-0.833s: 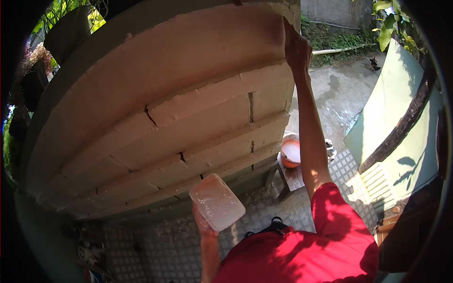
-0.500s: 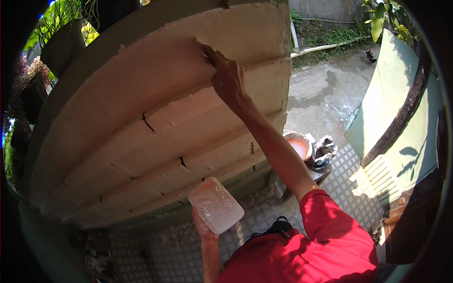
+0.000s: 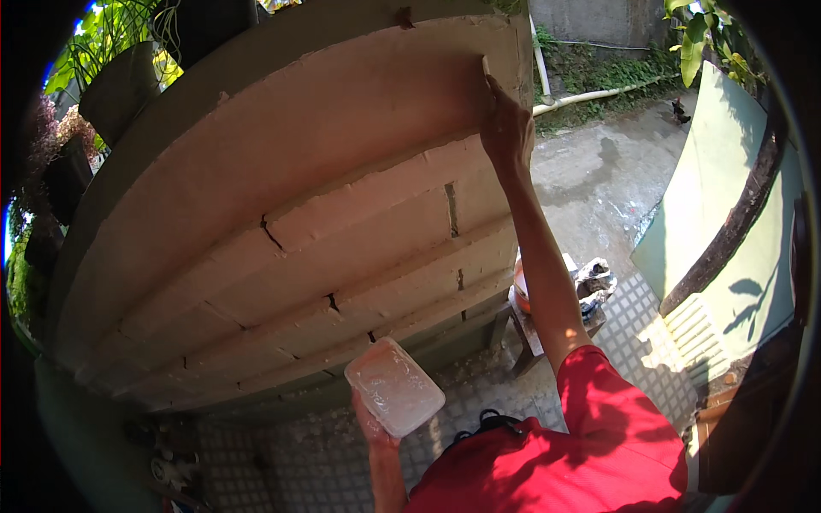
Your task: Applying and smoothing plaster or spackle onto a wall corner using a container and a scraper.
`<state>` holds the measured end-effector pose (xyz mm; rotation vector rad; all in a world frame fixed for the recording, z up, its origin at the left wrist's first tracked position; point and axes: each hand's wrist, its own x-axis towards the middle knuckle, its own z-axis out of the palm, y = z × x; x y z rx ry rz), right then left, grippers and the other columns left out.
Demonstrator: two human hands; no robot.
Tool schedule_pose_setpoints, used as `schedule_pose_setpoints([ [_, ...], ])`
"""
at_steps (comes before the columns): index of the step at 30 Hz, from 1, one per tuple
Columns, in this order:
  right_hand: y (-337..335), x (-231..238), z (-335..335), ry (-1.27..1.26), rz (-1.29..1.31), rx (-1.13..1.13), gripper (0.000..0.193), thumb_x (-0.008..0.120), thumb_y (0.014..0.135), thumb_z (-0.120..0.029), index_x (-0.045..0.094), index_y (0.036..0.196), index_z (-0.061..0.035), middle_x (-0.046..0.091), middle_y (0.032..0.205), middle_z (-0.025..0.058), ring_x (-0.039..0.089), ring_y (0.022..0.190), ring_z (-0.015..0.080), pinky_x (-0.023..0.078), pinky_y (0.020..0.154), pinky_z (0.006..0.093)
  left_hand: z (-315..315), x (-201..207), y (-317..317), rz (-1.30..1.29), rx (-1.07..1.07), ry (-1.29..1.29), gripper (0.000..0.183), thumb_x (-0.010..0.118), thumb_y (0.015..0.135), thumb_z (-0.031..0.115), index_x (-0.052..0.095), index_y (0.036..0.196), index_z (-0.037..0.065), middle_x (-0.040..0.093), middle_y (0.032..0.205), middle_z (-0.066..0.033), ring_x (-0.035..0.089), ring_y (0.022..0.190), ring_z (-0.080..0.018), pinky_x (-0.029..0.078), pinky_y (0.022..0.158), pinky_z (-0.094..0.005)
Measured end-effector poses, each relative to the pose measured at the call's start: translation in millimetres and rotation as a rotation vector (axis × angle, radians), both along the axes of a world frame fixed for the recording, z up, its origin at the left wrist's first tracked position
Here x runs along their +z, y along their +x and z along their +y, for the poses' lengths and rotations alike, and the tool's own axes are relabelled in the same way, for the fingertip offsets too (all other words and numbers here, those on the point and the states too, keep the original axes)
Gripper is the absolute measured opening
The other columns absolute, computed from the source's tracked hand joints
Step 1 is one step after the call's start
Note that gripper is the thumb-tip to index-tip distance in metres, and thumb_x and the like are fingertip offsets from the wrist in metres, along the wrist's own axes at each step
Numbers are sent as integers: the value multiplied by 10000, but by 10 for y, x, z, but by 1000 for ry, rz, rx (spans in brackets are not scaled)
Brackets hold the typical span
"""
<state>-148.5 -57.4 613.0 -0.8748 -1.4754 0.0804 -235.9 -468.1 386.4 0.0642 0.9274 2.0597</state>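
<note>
My right hand is closed around a putty knife, seen nearly edge-on. Its blade rests against the upper band of a curved, block-built wall, near the wall's right end. A smooth pinkish-beige coat covers that band; lower down, stepped rows show dark gaps between blocks. Low in front of the wall, my left hand grips a shallow, rounded translucent plastic tub from its left side and below. Whitish smears and crumbs cling to the tub. Most of the left fingers are hidden behind it.
Right of the wall, a small stool bears an orange bucket, partly behind my right forearm, and a crumpled plastic bag. Potted plants stand along the wall's top left. A pale green panel leans at the right.
My right hand has swept the putty knife rightward and slightly up along the wall's upper band. My left hand and the tub have shifted only slightly.
</note>
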Motion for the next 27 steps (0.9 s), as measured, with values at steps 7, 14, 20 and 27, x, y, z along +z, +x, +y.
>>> schedule_pose_setpoints([
  [7, -311, -55, -401, 220, -5, 374, 488, 459, 771, 47, 634, 1201, -102, 646, 933, 223, 631, 810, 421, 522, 679, 461, 298, 94, 104, -14, -3, 25, 519, 446, 958, 488, 485, 1338, 137, 565, 1283, -52, 567, 1146, -266, 489, 963, -446],
  [14, 430, 164, 159, -10, 22, 62, 598, 469, 685, 93, 601, 1245, -68, 656, 917, 251, 651, 788, 392, 519, 666, 464, 541, 84, 258, -27, 5, 50, 520, 455, 952, 489, 481, 1334, 137, 568, 1275, -54, 564, 1149, -280, 487, 962, -457],
  [20, -329, 112, -342, 91, 24, 295, 627, 498, 706, 100, 570, 1281, -138, 675, 974, 178, 635, 815, 410, 515, 676, 465, 640, -11, 306, -16, 10, 45, 511, 466, 949, 485, 490, 1318, 133, 576, 1258, -53, 575, 1135, -266, 495, 951, -457],
  [27, -11, 241, -385, 76, 31, 340, 530, 465, 794, 58, 589, 1264, -154, 649, 878, 228, 630, 799, 425, 519, 672, 480, 642, 29, 330, -49, 4, 113, 503, 469, 953, 474, 490, 1333, 145, 573, 1280, -54, 574, 1142, -273, 496, 955, -464],
])
